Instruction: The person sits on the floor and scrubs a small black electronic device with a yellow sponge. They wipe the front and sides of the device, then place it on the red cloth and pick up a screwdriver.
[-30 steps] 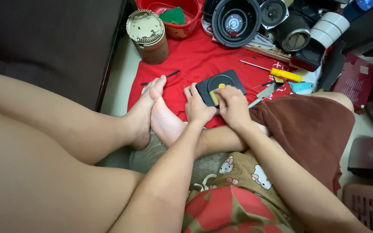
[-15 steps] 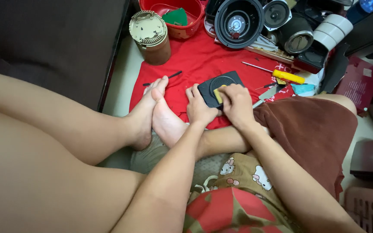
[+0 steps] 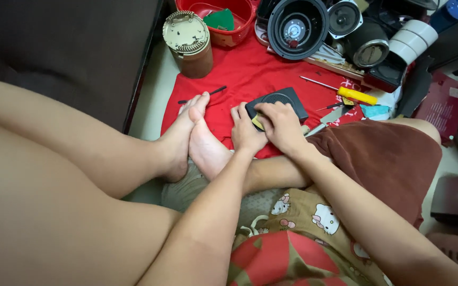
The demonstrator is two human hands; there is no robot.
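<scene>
A small black square speaker case (image 3: 283,99) with a round grille lies on a red cloth (image 3: 250,74) on the floor. My left hand (image 3: 246,132) grips its near left corner. My right hand (image 3: 281,123) rests over its near edge, pressing a small yellow piece (image 3: 258,122) against the case. My bare feet (image 3: 194,135) lie on the cloth just left of my hands.
A yellow-handled screwdriver (image 3: 345,92) lies right of the case. A brown cylinder with a cream lid (image 3: 189,39), a red bowl (image 3: 234,21), a large black speaker cone (image 3: 297,27) and more speaker parts (image 3: 369,50) crowd the far edge. A dark cabinet (image 3: 70,47) stands left.
The view has drifted slightly; my hands stay on the black case, the right hand shifting a little over its near edge.
</scene>
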